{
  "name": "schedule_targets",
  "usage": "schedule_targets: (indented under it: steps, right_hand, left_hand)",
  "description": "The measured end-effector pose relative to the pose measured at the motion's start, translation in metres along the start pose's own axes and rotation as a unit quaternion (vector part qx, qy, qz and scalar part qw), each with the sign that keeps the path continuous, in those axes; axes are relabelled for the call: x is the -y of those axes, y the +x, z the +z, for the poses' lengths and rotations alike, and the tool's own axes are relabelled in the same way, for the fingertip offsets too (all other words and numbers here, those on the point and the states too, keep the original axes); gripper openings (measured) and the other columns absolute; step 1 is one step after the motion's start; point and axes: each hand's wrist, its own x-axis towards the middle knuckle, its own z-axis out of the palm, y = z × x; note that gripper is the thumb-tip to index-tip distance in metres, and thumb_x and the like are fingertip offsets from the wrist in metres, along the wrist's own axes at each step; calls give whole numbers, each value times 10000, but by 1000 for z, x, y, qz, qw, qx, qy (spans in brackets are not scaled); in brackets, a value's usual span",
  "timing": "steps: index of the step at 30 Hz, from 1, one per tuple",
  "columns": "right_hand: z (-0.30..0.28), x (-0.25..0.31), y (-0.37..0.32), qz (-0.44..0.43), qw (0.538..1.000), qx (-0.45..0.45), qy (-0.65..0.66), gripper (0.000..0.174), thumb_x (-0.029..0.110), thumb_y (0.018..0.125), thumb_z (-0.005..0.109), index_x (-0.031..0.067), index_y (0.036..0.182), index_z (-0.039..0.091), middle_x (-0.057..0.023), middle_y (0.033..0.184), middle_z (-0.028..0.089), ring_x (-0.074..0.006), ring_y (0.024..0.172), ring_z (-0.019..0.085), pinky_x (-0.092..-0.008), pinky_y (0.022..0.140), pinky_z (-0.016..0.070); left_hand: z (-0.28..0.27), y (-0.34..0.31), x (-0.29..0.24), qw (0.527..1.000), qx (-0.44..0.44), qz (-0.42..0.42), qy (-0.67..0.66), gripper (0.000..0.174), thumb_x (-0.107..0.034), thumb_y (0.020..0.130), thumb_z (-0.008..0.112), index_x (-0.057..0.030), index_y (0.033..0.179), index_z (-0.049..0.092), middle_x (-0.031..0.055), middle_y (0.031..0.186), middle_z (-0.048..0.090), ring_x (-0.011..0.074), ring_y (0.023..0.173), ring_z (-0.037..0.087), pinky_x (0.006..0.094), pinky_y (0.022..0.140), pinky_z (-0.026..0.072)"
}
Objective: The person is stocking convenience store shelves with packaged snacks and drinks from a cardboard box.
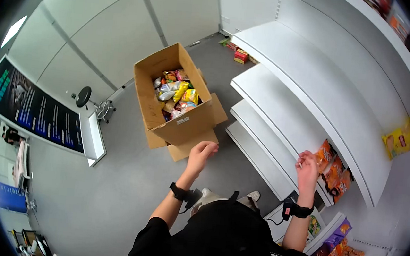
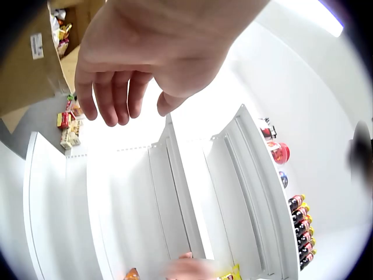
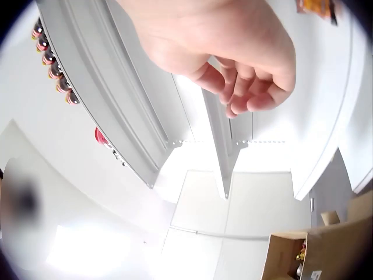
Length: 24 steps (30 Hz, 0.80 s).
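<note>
My left hand hangs in the air near the front of a cardboard box, its fingers loosely bent with nothing in them. Packaged snacks in mixed colours lie heaped inside that box. Over by the shelves, my right hand is raised beside several orange snack bags, which stand on one shelf. In the right wrist view the fingers of this hand curl loosely and hold nothing. A yellow snack bag sits on a higher shelf at the far right.
White tiered shelves fill the right side. Small red boxes lie on the floor behind the cardboard box. A stool stands to the left. Purple packs are on a low shelf. Dark bottles line a top shelf.
</note>
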Motion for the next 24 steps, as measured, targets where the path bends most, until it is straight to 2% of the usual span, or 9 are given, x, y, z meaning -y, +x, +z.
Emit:
schedule_targets:
  steps: [6, 12, 19, 20, 23, 24]
  right_hand:
    - [77, -87, 7, 83, 995, 39, -31, 211, 91, 818, 516, 31, 1016, 557, -72, 909, 584, -136, 775, 514, -275, 682, 418]
    - [126, -167, 18, 200, 979, 26, -4, 218, 114, 801, 548, 43, 1006, 546, -66, 946, 578, -151, 790, 512, -281, 673, 427]
    - [152, -232, 44, 313, 948, 1, 54, 228, 117, 804, 540, 49, 1022, 530, -89, 1008, 565, -204, 835, 522, -321, 699, 462]
    - [157, -237, 49, 324, 944, -3, 54, 255, 121, 810, 533, 38, 1051, 519, -119, 1078, 533, -239, 880, 530, -351, 737, 476]
    - [175, -250, 66, 340, 939, -36, 50, 307, 144, 812, 541, 24, 1091, 494, -146, 1129, 484, -267, 917, 531, -384, 775, 482]
    - [182, -254, 73, 354, 933, -36, 54, 321, 142, 805, 551, 27, 1097, 481, -154, 1185, 430, -285, 936, 524, -402, 781, 482]
  left_hand:
    - [-103, -44, 9, 992, -120, -17, -20, 240, -233, 907, 548, -17, 991, 613, 53, 946, 641, 120, 877, 597, 253, 765, 463]
    - [-178, -70, 17, 979, -195, -43, -39, 240, -237, 907, 526, -29, 988, 614, 53, 945, 646, 125, 879, 607, 261, 762, 478]
    - [-207, -58, 30, 974, -207, -71, -57, 248, -251, 904, 523, -35, 986, 613, 55, 951, 649, 124, 884, 609, 266, 769, 480]
    - [-209, -52, 31, 974, -206, -75, -59, 239, -249, 901, 533, -38, 978, 612, 51, 947, 647, 122, 877, 605, 262, 763, 473]
    - [-215, -30, 26, 974, -201, -87, -58, 220, -247, 893, 556, -44, 960, 610, 40, 938, 645, 117, 861, 597, 255, 749, 457]
    - [-219, -22, 24, 974, -200, -90, -55, 219, -247, 892, 557, -46, 960, 610, 38, 937, 645, 116, 859, 597, 256, 747, 457]
